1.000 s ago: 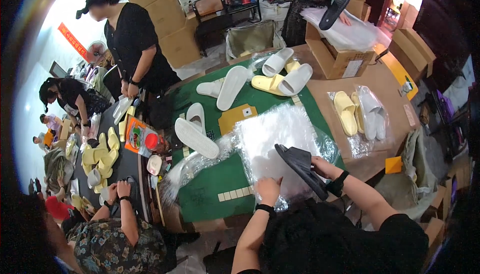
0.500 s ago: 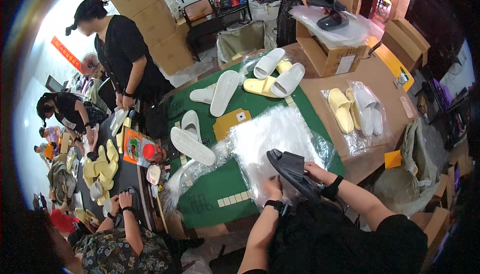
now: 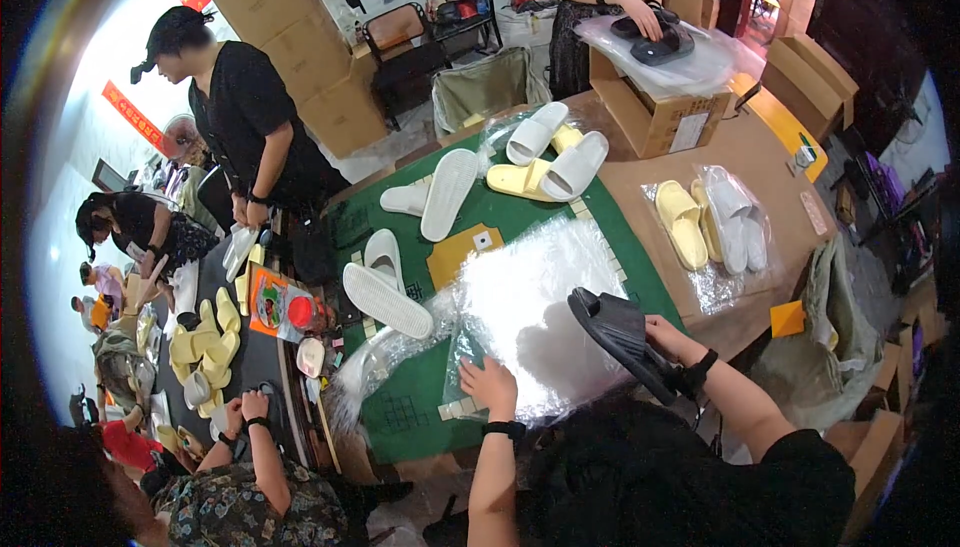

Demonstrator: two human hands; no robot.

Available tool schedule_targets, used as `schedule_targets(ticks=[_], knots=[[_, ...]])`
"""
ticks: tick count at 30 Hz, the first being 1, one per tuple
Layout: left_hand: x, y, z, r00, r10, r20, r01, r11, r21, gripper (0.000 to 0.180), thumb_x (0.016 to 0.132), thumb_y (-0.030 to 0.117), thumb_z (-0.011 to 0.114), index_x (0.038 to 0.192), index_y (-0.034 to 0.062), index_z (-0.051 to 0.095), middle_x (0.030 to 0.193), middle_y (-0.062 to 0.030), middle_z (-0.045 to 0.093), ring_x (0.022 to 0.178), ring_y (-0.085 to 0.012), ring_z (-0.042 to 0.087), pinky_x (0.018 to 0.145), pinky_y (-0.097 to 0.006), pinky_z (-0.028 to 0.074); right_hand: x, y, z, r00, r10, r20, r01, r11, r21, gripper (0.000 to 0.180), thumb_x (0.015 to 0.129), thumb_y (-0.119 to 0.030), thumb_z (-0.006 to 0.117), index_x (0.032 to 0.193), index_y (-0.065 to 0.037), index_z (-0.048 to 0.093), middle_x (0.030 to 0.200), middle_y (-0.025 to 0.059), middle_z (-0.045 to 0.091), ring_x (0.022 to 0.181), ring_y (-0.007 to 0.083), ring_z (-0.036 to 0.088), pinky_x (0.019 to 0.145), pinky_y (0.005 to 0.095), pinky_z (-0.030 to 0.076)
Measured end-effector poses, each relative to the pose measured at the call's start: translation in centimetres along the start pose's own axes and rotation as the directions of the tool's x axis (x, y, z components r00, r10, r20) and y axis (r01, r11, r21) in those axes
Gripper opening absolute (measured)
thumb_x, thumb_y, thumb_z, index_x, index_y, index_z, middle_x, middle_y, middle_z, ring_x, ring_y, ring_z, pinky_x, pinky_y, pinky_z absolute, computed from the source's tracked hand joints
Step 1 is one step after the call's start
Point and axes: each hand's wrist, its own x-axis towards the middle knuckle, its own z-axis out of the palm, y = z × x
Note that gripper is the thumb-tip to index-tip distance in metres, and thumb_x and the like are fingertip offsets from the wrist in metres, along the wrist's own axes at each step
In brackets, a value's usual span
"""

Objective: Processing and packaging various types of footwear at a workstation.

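Observation:
My right hand [image 3: 668,335] grips a black slide slipper [image 3: 618,337] by its heel end, held up over the right part of a stack of clear plastic bags [image 3: 530,287]. Whether a second slipper lies against it I cannot tell. At the lower left edge of the bags is my left hand [image 3: 490,387], fingers spread, with nothing gripped in it. Beyond the bags, grey slippers [image 3: 450,195] and a yellow slipper [image 3: 520,177] lie on the green mat [image 3: 430,427]. A white-soled slipper [image 3: 388,299] leans on its mate at the left.
Bagged yellow slippers [image 3: 682,227] and grey slippers [image 3: 735,222] lie on the brown table to the right. A cardboard box [image 3: 660,122] stands at the far side, where a co-worker's hand [image 3: 640,17] touches black slippers. More co-workers handle slippers at the dark table [image 3: 265,347] on the left.
My left hand has moved left, away from the black slipper, and its fingers have spread. My right hand has carried the slipper slightly to the right.

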Motion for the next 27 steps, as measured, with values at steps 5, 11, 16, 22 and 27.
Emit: schedule_targets(ticks=[5, 11, 16, 22, 27], knots=[[1.6, -3.0, 2.0, 0.998, -0.054, -0.015, 0.053, 0.996, -0.078, 0.025, 0.080, 0.014, 0.052, 0.102, 0.0013, 0.054, 0.132, -0.0372, 0.025, 0.119, -0.0464, 0.033, 0.092, -0.056, 0.028, -1.4, -1.4, 0.6, 0.999, 0.037, 0.001, -0.037, 0.997, 0.069, 0.023, 0.089, -0.018, 0.048, 0.093, 0.001, 0.062, 0.085, 0.0002, 0.061, 0.072, 0.0069, 0.054, 0.066, 0.0231, 0.044], [4.0, -4.5, 0.5, 0.999, -0.037, 0.027, 0.038, 0.997, -0.068, 0.017, 0.079, 0.014, 0.055, 0.091, 0.0032, 0.056, 0.135, -0.0317, 0.025, 0.126, -0.0455, 0.023, 0.099, -0.059, 0.017, -1.7, -1.7, 0.1, 0.999, 0.050, -0.014, -0.048, 0.992, 0.119, 0.024, 0.090, -0.019, 0.048, 0.094, 0.001, 0.061, 0.085, 0.0008, 0.062, 0.073, 0.0079, 0.056, 0.066, 0.0237, 0.045], [5.3, -7.2, 0.6, 0.957, -0.241, 0.161, 0.276, 0.929, -0.248, 0.014, 0.075, 0.023, 0.065, 0.084, 0.0138, 0.060, 0.140, -0.0246, 0.023, 0.129, -0.0420, 0.021, 0.101, -0.060, 0.014, -1.7, -0.5, -0.9, 1.000, 0.018, -0.024, -0.015, 0.994, 0.111, 0.023, 0.090, -0.021, 0.050, 0.092, 0.000, 0.061, 0.084, 0.0018, 0.062, 0.070, 0.0091, 0.057, 0.064, 0.0245, 0.046], [4.6, -10.8, 3.6, 0.913, -0.144, 0.382, 0.342, 0.782, -0.521, 0.016, 0.075, 0.022, 0.064, 0.078, 0.0069, 0.060, 0.091, -0.0129, 0.064, 0.089, -0.0259, 0.060, 0.080, -0.040, 0.043, -1.3, 1.1, -2.8, 0.991, 0.061, -0.121, -0.039, 0.983, 0.177, 0.022, 0.090, -0.021, 0.049, 0.088, -0.002, 0.059, 0.079, 0.0020, 0.060, 0.069, 0.0101, 0.056, 0.060, 0.0271, 0.046], [0.9, -6.3, 4.4, 0.984, -0.003, 0.175, 0.143, 0.591, -0.794, 0.011, 0.077, 0.009, 0.062, 0.080, 0.0005, 0.056, 0.068, -0.0076, 0.059, 0.060, -0.0128, 0.056, 0.057, -0.030, 0.046, -2.7, -1.9, -2.7, 0.990, -0.008, -0.142, 0.041, 0.972, 0.231, 0.023, 0.089, -0.022, 0.050, 0.093, -0.001, 0.059, 0.083, 0.0019, 0.061, 0.072, 0.0103, 0.057, 0.063, 0.0251, 0.046]])
